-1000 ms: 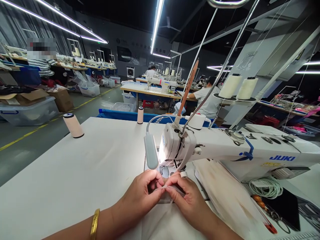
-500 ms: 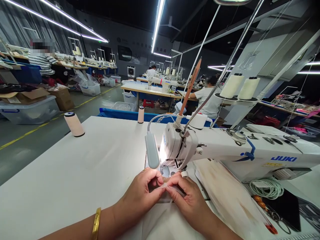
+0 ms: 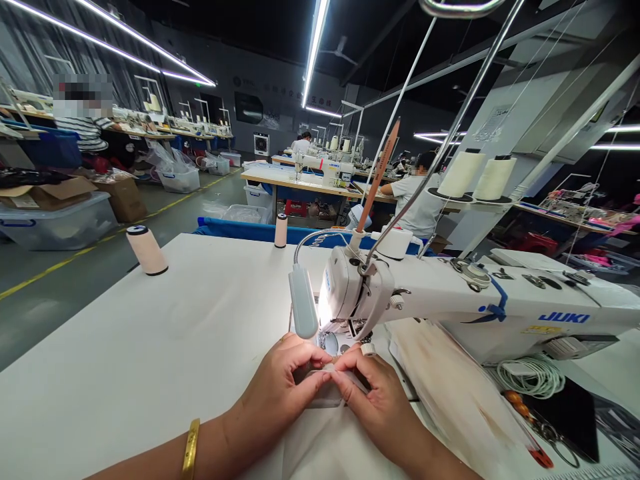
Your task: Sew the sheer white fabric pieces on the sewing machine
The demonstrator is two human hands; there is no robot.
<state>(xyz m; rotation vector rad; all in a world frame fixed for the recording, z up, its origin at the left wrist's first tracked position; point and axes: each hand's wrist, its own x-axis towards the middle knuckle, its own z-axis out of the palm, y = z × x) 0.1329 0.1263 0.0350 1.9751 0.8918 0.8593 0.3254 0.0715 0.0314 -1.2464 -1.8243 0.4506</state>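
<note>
My left hand [image 3: 289, 377] and my right hand [image 3: 376, 393] meet in front of the sewing machine [image 3: 345, 283], each pinching a piece of thin, pale fabric [image 3: 327, 430] between thumb and fingers. The fabric hangs from the fingertips down toward my body. Just beyond the fingers is the lit needle area, partly hidden by the machine head and the grey lamp [image 3: 303, 303]. A gold bangle [image 3: 191, 448] circles my left wrist. Right of my right hand lies a clear plastic bag [image 3: 450, 387] with pale contents.
Two thread cones, a larger one [image 3: 147, 251] and a smaller one [image 3: 281, 231], stand on the white table [image 3: 125, 360]. Coiled white cable [image 3: 531, 378], a dark phone-like slab [image 3: 570, 420] and keys [image 3: 553, 437] lie at right. Other people sit at machines behind.
Both hands stay almost in place, still pinching the fabric. The left fingers have straightened slightly along its edge. The view has shifted a little.
</note>
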